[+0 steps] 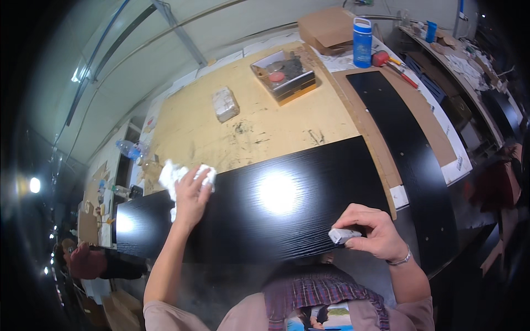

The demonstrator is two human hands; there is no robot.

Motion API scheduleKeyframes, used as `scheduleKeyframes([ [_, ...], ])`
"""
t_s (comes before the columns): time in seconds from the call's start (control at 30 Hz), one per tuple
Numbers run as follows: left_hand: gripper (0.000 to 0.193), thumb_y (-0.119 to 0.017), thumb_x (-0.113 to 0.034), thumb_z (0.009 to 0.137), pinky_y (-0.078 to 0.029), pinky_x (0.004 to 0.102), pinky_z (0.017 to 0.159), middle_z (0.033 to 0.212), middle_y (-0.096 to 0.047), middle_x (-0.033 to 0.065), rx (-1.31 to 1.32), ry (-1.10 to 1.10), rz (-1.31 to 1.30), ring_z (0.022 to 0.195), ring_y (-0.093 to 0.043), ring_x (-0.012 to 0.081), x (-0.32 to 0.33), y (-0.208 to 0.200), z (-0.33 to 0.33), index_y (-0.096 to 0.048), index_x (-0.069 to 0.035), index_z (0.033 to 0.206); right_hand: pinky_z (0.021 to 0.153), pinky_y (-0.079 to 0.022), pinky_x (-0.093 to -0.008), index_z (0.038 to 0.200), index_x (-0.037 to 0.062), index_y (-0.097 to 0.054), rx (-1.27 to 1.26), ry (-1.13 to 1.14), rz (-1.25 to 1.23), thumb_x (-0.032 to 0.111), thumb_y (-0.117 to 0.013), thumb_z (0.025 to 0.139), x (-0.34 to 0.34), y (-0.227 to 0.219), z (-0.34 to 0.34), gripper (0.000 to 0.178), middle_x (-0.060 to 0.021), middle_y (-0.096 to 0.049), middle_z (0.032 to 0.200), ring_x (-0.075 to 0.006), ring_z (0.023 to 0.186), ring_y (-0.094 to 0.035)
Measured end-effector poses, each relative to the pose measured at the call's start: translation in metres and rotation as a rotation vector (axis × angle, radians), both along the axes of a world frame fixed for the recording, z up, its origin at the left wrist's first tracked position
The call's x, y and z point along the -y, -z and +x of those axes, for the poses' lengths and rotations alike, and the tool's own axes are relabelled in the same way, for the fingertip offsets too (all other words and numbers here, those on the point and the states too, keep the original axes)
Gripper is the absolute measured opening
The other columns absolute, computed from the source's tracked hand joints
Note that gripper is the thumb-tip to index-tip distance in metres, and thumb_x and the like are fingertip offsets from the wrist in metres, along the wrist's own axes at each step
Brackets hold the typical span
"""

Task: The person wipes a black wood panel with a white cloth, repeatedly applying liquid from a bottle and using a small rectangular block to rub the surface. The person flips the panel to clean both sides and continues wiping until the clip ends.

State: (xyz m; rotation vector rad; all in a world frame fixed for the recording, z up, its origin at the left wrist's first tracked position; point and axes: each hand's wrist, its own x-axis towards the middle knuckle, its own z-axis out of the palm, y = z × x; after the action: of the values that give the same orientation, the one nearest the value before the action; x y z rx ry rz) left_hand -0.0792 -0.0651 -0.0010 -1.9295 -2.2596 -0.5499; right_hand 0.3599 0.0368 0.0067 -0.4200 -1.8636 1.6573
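A yellow-topped bench (182,132) carries a wide, glossy black wood-grain panel (243,231) along its six o'clock edge. From that panel's centre, a narrower black panel (400,127) lies toward two o'clock. Toward nine o'clock, the left hand (191,198) holds a crumpled white cloth (170,175), fingers partly spread; between three and four o'clock, the right hand (381,234) pinches a small white block (341,236), fingers nearly closed.

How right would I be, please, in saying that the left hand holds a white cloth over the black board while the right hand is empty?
Not quite: the right hand isn't empty; the head view shows it gripping a small whitish block. The left hand does hold a white cloth over the black board.
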Motion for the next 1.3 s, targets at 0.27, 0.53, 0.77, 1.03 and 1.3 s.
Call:
scheduleKeyframes([
  [0.27,0.050,-0.071,-0.025,0.087,-0.035,0.0670,0.110,0.145,-0.053,0.0199,0.132,0.587,-0.022,0.138,-0.046,0.0409,0.034,0.008,0.170,-0.061,-0.010,0.134,0.074,-0.048,-0.0267,0.100,-0.0045,-0.074,0.039,0.120,-0.154,0.010,-0.078,0.071,0.009,-0.001,-0.004,0.033,-0.0094,-0.065,0.094,-0.0162,0.086,-0.062],
  [0.53,0.037,-0.052,-0.015,0.101,-0.031,0.0592,0.115,0.144,-0.056,0.0239,0.001,-0.406,0.010,0.133,-0.054,0.0399,0.172,0.012,0.037,-0.062,0.000,0.133,0.072,-0.045,-0.0256,0.099,-0.0027,-0.074,0.004,0.117,-0.174,0.032,-0.090,0.074,0.009,0.003,-0.006,0.045,-0.0068,-0.064,0.091,-0.0140,0.083,-0.059],
  [0.77,0.035,-0.062,-0.009,0.093,-0.036,0.0554,0.114,0.133,-0.065,0.0228,0.054,-0.194,0.075,0.124,-0.062,0.0397,0.156,-0.004,0.075,-0.067,0.000,0.126,0.071,-0.042,-0.0242,0.103,-0.0015,-0.073,0.020,0.119,-0.158,0.032,-0.090,0.072,0.004,0.010,-0.001,0.049,-0.0051,-0.062,0.094,-0.0122,0.081,-0.057],
  [1.03,0.079,-0.085,-0.030,0.078,-0.020,0.0617,0.121,0.161,-0.037,0.0221,0.294,-0.297,-0.253,0.151,-0.032,0.0385,0.146,-0.031,0.074,-0.054,-0.002,0.145,0.073,-0.043,-0.0246,0.104,-0.0008,-0.073,0.019,0.128,-0.112,0.032,-0.089,0.074,0.009,0.010,-0.003,0.047,-0.0050,-0.062,0.094,-0.0128,0.084,-0.058],
  [1.3,0.080,-0.086,-0.023,0.075,-0.022,0.0531,0.122,0.159,-0.038,0.0252,0.315,-0.325,-0.280,0.152,-0.031,0.0402,0.141,-0.040,0.085,-0.053,0.000,0.145,0.074,-0.043,-0.0250,0.105,-0.0007,-0.073,0.022,0.148,-0.092,0.032,-0.089,0.074,0.012,0.011,-0.003,0.047,-0.0052,-0.062,0.094,-0.0129,0.084,-0.057],
])
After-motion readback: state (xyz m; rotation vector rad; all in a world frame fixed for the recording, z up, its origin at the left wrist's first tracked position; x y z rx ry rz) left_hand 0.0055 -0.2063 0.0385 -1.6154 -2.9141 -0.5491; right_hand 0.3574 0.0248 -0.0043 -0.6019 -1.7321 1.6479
